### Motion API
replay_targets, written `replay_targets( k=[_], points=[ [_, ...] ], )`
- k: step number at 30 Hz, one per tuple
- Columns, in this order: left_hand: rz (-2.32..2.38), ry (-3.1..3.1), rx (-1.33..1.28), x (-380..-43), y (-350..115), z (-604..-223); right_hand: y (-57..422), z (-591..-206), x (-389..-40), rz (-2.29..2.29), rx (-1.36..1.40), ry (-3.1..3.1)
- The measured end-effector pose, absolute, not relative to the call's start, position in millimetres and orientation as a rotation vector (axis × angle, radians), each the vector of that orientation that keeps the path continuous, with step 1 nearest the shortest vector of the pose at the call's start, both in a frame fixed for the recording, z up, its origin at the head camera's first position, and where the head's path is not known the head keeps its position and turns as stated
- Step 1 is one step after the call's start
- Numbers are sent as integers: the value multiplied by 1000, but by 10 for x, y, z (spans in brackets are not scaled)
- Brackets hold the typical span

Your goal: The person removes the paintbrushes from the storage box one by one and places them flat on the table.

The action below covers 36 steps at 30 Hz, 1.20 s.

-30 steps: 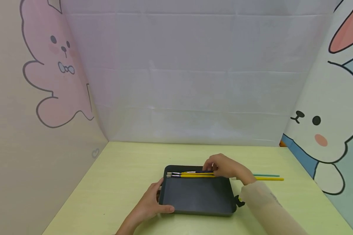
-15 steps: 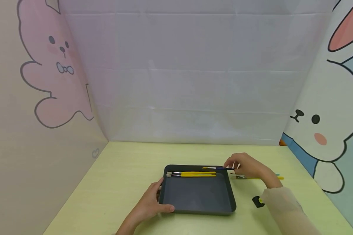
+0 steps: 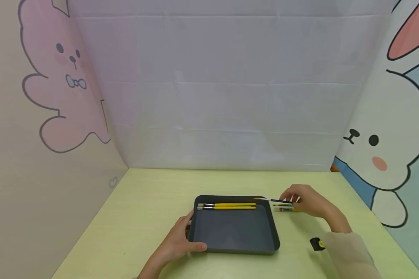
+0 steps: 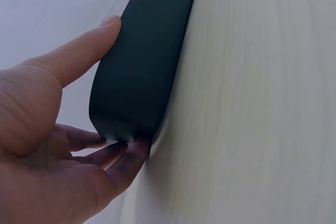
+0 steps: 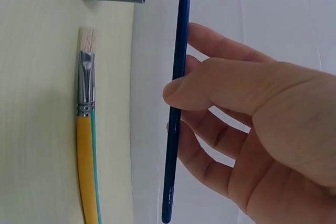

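Observation:
My left hand holds the near left corner of a dark grey tray, thumb on the front side and fingers round the corner. In the left wrist view the tray's side wall lies between thumb and fingers. Two yellow-handled paintbrushes lie side by side near the tray's back. My right hand pinches a thin paintbrush with a dark blue handle, held just off the tray's back right corner. Its yellowish tip points left over the rim. Below that hand, a flat yellow-handled paintbrush lies on the table.
A slim teal handle lies against the yellow brush on the pale table. Beside the right sleeve is a small black piece with a yellow-green spot. A white sheet stands behind, with printed side panels.
My right hand has moved right, carrying the blue-handled paintbrush out of the tray from above the yellow ones. The left hand and tray stay almost still.

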<state>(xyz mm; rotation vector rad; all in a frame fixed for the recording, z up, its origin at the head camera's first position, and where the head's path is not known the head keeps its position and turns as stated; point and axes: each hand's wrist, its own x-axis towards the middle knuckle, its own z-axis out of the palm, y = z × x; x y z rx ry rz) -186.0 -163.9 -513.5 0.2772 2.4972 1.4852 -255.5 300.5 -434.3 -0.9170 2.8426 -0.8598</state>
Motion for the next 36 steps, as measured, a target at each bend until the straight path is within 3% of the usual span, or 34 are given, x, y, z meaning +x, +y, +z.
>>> replay_targets(
  k=[28, 36],
  points=[
    [1484, 2498, 273, -1846, -1634, -5119, 3520, -4414, -2445, -779, -668, 2953],
    [1477, 2497, 266, -1860, -1648, -5156, 3645, -4574, -2501, -793, -730, 2908]
  ],
)
